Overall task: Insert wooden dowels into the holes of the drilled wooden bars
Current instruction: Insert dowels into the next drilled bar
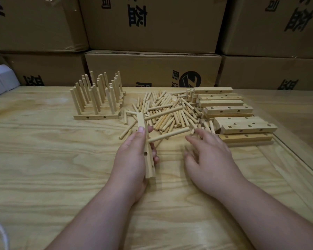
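Left hand [132,156] is gripping a drilled wooden bar [146,147], fingers curled round it, two dowels [168,135] sticking out toward 2 o'clock. Right hand [209,154] is hovering with fingers loosely spread, holding nothing, at the loose dowel pile [168,112]. Empty bars [229,112] are lying stacked at 1 o'clock; finished bars [98,98] standing at 11 o'clock on the table [43,159]. Cardboard boxes [152,24] are standing closed behind.

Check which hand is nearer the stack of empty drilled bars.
Right. The right hand hovers just beside the stack of empty drilled bars, fingers reaching the loose dowel pile. The left hand sits farther left, gripping a single bar with dowels in it.
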Action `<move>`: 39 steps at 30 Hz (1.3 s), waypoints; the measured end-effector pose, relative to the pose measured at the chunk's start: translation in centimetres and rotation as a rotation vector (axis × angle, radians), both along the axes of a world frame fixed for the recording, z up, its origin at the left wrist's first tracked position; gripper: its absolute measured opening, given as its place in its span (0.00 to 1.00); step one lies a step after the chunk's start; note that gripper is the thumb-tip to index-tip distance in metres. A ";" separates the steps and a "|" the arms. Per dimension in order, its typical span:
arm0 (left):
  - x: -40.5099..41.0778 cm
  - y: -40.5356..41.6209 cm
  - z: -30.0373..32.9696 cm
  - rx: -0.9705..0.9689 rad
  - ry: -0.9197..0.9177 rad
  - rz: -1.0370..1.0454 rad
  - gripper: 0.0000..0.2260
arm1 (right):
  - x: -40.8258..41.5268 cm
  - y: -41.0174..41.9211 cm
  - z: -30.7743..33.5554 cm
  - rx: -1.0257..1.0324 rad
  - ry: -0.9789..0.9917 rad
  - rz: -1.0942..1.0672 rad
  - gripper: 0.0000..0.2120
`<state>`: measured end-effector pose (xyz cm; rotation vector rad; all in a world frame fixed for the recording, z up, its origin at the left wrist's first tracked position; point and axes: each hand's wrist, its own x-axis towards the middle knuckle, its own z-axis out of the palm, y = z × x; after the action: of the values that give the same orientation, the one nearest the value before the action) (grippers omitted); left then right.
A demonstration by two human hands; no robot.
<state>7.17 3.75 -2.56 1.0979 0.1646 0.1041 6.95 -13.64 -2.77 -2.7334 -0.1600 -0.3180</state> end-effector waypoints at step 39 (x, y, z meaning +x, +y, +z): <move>-0.1 -0.1 0.2 -0.020 -0.008 -0.006 0.14 | 0.3 0.1 -0.3 0.000 0.143 -0.012 0.31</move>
<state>7.03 3.60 -2.39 1.0779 0.1547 0.1017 7.23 -13.55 -3.03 -2.7454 -0.1040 -0.1248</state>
